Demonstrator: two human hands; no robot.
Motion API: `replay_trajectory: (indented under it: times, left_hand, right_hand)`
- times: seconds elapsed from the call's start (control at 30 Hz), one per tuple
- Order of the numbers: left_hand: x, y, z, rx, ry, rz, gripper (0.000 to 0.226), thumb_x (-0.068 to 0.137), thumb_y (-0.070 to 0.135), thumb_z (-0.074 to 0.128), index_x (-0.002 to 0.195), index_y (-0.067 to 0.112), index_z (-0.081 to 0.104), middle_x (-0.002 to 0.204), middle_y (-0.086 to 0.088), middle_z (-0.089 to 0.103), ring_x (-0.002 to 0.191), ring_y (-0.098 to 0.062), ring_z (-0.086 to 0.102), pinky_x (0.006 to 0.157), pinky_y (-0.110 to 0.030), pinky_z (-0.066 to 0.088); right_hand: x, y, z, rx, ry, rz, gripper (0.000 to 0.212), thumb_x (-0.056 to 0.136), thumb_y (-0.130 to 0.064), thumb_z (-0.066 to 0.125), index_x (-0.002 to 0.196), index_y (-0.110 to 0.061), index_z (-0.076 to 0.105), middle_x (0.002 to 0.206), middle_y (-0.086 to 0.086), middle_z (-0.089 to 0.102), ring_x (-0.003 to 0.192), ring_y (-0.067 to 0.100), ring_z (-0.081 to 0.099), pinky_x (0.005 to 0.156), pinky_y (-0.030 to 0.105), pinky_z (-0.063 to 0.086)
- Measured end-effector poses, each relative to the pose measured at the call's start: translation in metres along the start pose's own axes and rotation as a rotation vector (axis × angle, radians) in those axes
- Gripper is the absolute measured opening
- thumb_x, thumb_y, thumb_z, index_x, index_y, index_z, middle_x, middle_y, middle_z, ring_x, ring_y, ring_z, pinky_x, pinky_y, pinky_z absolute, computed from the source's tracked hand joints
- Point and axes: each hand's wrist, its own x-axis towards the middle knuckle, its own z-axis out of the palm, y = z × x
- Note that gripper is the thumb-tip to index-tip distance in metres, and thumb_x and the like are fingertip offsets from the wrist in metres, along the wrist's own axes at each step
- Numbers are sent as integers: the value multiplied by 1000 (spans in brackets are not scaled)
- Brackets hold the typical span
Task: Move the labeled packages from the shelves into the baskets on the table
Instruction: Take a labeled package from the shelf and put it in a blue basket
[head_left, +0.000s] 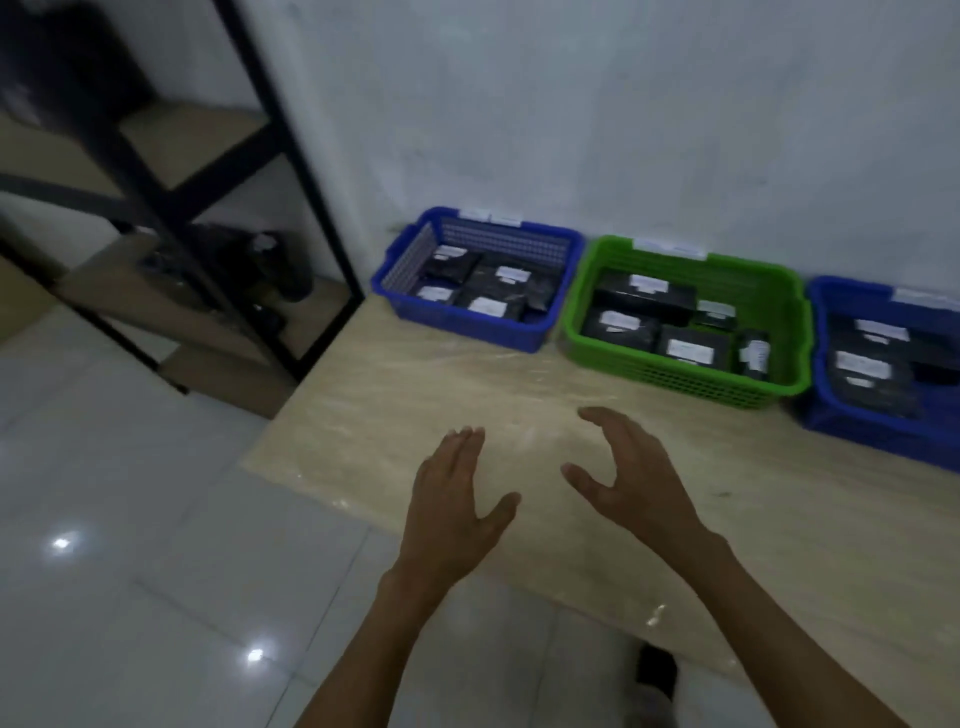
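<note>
Three baskets stand against the wall on the pale table (415, 395): a blue basket (410, 260) at the left, a green basket (587, 291) in the middle and a second blue basket (821, 332) cut off at the right edge. Each holds several black packages with white labels, such as one package (644, 296) in the green basket. My left hand (452, 499) and my right hand (623, 473) hover over the table's near part, both empty with fingers apart. More dark packages (270, 260) lie on a lower board of the shelf unit (171, 192) at the left.
The black-framed shelf unit with wooden boards stands left of the table, close to its corner. Glossy white floor tiles (130, 545) lie below and to the left. A dark shoe tip (657, 670) shows under the table's front edge.
</note>
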Motion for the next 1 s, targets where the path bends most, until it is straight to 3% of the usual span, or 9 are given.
replay_trajectory:
  times: [0.1,0.2,0.37,0.53,0.67,0.83,1.0]
  left_hand:
    - [-18,-48,-35,30,-23,-13,85,81,61,47,148,13,27,154,-6,30,143,-21,22,116,-42,22]
    - [-24,-90,-66,54,-4,-47,87,81,67,37,148,14,26,154,-6,28,144,-21,21,116,-44,21]
    - [-25,-153,-109,46,29,-112,80,86,56,49,149,14,24,156,-5,25,144,-20,19,118,-41,17]
    - [-8,-230,-142,90,27,-141,80,84,62,42,146,13,31,150,-9,36,140,-26,30,115,-43,24]
    - [13,-293,-177,110,3,-186,80,87,57,47,150,15,21,157,-3,21,145,-18,15,115,-29,4]
    - [41,-371,-220,163,-22,-200,79,92,53,48,152,20,8,159,2,10,146,-13,2,112,-26,-6]
    - [75,-445,-252,178,-65,-242,80,92,55,45,152,19,5,160,0,5,147,-15,-1,114,-31,-6]
  right_hand:
    - [9,-50,30,-70,-24,-65,62,78,-52,51,129,-15,52,130,8,56,119,27,54,99,41,40]
    - [24,-94,59,-109,-77,-121,63,76,-47,58,129,-14,53,130,8,56,121,26,53,100,38,37]
    - [62,-154,107,-146,-176,-200,64,81,-40,67,136,-17,45,142,7,46,131,22,42,107,34,27]
    - [116,-202,166,-170,-232,-247,68,82,-46,62,140,-18,40,148,6,38,136,20,35,112,34,17]
    - [164,-239,214,-187,-297,-228,73,82,-52,52,144,-18,33,152,4,29,141,17,25,115,35,6]
    - [222,-289,270,-175,-325,-240,80,77,-60,35,142,-14,38,149,8,36,137,23,34,111,38,15]
    - [275,-337,316,-204,-342,-260,76,78,-57,42,141,-14,40,148,10,39,136,26,38,110,39,12]
